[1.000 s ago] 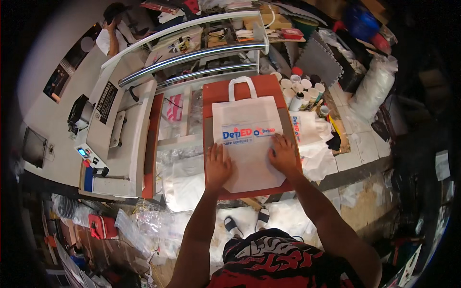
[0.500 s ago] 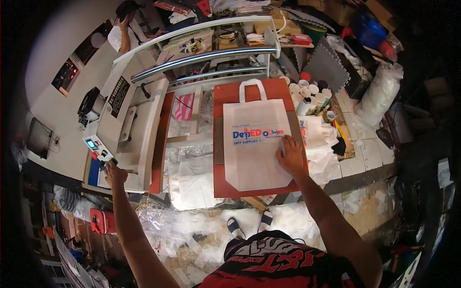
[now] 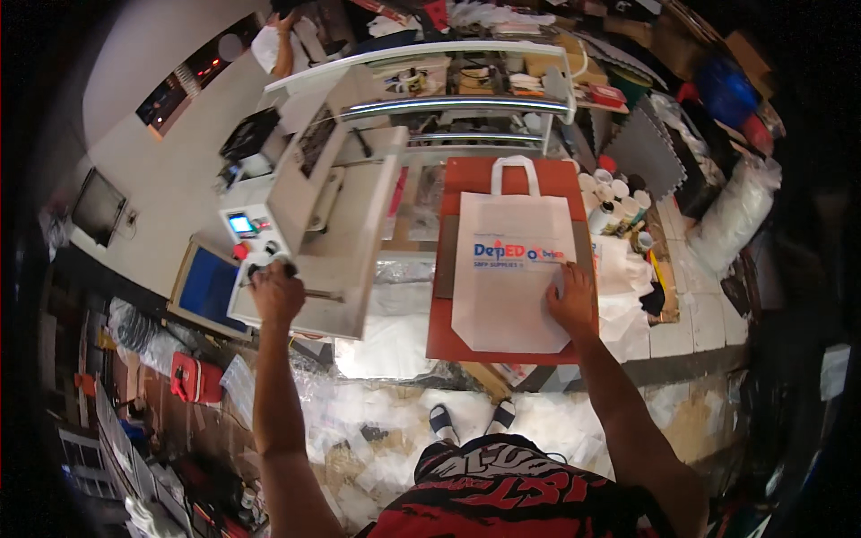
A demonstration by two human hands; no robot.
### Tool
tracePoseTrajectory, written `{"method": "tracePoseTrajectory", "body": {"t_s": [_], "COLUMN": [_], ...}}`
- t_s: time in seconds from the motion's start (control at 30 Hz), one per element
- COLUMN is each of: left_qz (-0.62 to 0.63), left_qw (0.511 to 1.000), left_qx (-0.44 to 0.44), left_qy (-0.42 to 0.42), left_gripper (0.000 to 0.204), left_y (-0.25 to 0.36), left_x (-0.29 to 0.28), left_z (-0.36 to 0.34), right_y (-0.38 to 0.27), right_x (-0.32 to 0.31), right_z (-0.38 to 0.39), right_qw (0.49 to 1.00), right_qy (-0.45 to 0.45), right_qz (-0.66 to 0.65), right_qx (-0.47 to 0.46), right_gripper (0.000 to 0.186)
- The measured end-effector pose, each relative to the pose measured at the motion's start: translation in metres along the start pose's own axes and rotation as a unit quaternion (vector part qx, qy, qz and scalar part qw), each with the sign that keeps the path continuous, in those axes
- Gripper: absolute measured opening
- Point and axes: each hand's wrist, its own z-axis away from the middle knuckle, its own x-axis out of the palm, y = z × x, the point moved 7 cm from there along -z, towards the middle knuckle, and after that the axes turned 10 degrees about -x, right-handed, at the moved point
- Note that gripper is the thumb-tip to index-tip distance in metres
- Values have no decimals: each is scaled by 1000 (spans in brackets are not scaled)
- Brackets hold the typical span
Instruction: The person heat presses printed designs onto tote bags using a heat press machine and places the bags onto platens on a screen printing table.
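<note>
My left hand (image 3: 277, 292) is closed round the black handle (image 3: 285, 267) on the front corner of a white heat press head (image 3: 345, 233). A white tote bag (image 3: 511, 309) with blue and red print lies flat on the reddish-brown press pad (image 3: 440, 332), its strap loop pointing away from me. On the bag's right side rests my right hand (image 3: 571, 298), fingers spread and holding nothing. Between head and pad there is still a gap.
Steel rails (image 3: 457, 105) cross behind the pad. Right of it stand several ink containers (image 3: 619, 190) and a stack of printed bags (image 3: 619, 269). A blue panel (image 3: 213, 289) lies left of the head. A person (image 3: 278, 45) is at the far left.
My left hand has moved right with the press head, which now stands closer to the pad and uncovers more of the blue panel. My right hand stays on the bag. The view has shifted.
</note>
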Motion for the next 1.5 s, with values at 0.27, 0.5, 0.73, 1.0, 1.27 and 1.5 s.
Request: {"method": "tracePoseTrajectory", "body": {"t_s": [0.27,0.5,0.73,1.0,1.27,1.5], "left_qz": [246,415,433,175,171,223], "left_qw": [951,888,898,892,808,830], "left_qx": [171,199,36,-197,-342,-368], "left_qy": [75,-17,-72,-367,-448,-355], "left_gripper": [21,39,42,37,47,41], "left_y": [96,133,-84,-395,-463,-479], "left_x": [-25,-48,-7,201,201,187], "left_z": [68,124,233,522,567,551], "right_y": [-52,-297,-300,-245,-417,-552], "right_x": [-39,-74,-55,-72,-22,161], "right_z": [-30,-63,-43,-28,-2,-120], "right_qw": [995,913,983,995,966,959], "right_qy": [101,70,89,90,176,35], "right_qz": [-8,-324,-26,15,-140,-201], "right_qx": [2,-239,-157,-38,-126,-198], "right_gripper": [48,39,43,43,31,26]}}
